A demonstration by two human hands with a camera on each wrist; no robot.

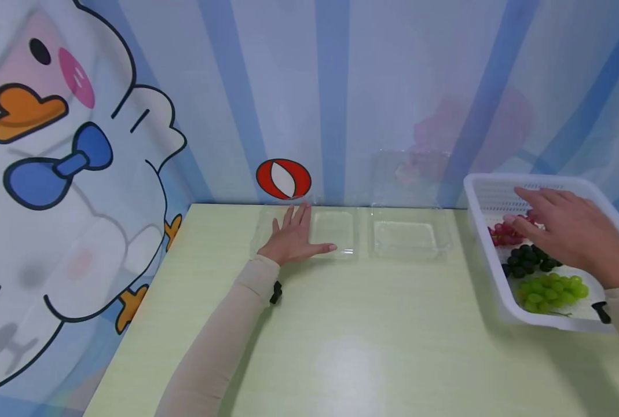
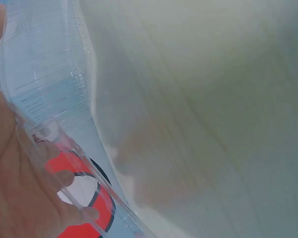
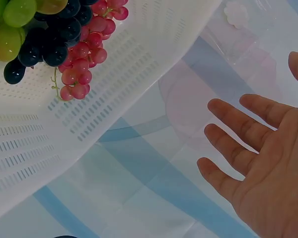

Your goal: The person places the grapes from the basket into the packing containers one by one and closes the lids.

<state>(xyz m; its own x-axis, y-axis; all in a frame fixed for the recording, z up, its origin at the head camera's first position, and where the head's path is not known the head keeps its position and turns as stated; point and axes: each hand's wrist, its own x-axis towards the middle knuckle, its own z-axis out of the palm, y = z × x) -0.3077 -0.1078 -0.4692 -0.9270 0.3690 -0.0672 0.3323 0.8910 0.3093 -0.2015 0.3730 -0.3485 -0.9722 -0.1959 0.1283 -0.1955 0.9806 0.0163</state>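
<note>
We can read no text, label, brand, number or sign in any view: none on the printed backdrop (image 1: 382, 75) across the top of the head view, none on the clear boxes (image 1: 405, 236) near its middle, and none on the white basket (image 1: 501, 284) at its right side.

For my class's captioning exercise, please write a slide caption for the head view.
Left hand spread at a clear plastic container; right hand over a white basket of red, dark and green grapes.
</note>
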